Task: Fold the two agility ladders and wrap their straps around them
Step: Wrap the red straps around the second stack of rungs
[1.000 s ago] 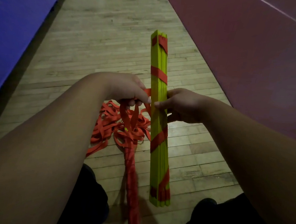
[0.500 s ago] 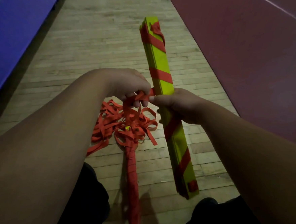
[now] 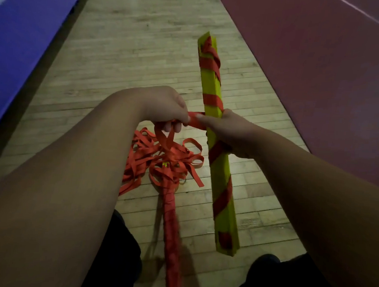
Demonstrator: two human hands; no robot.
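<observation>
A folded yellow-green ladder bundle [image 3: 223,179] is held above the floor, running from far to near, with a red strap spiralled around it. My right hand [image 3: 227,132] grips the bundle at its middle. My left hand [image 3: 166,108] pinches the loose red strap [image 3: 195,121] just left of the bundle, and the strap runs taut from it to the rungs. Below my left hand a second ladder bundle [image 3: 172,231] lies on the floor, tightly wrapped in red, with a tangle of loose red strap [image 3: 160,161] at its far end.
Pale wooden floorboards [image 3: 134,50] run between a blue mat [image 3: 23,31] on the left and a dark red mat [image 3: 323,74] on the right. My dark-clothed knees [image 3: 286,282] fill the bottom edge.
The yellow-green bundle has turned about its length and its far end swung from left back to the right. One more stretch of strap now lies across its middle between my hands.
</observation>
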